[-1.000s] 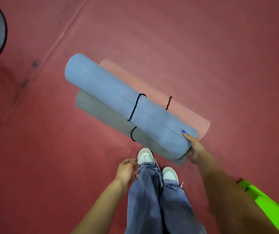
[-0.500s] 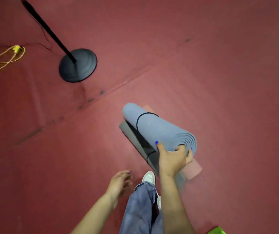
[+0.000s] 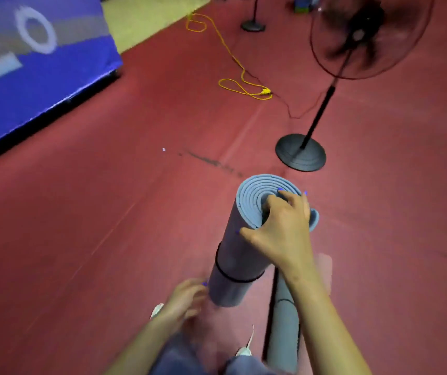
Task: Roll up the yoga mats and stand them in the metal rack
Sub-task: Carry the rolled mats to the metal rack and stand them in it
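Note:
A rolled blue yoga mat (image 3: 237, 255) with a black strap round it hangs upright in front of me. My right hand (image 3: 282, 226) grips its top end, fingers hooked into the spiral and thumb on the outside. My left hand (image 3: 186, 299) is beside the mat's lower end with loosely curled fingers; contact is unclear through blur. A rolled grey mat (image 3: 284, 328) lies on the red floor under my right forearm. A pink mat (image 3: 325, 266) shows past it. No metal rack is in view.
A black pedestal fan (image 3: 301, 152) stands just beyond the blue mat, its head at upper right. A yellow cable (image 3: 233, 85) loops across the floor behind. A blue padded block (image 3: 35, 77) fills the upper left. My shoes (image 3: 244, 347) are at the bottom.
My right hand has raised the blue mat from lying on the other two mats to upright. My view has swung up, bringing in the fan, cable and blue block. My left hand has come close to the mat's lower end.

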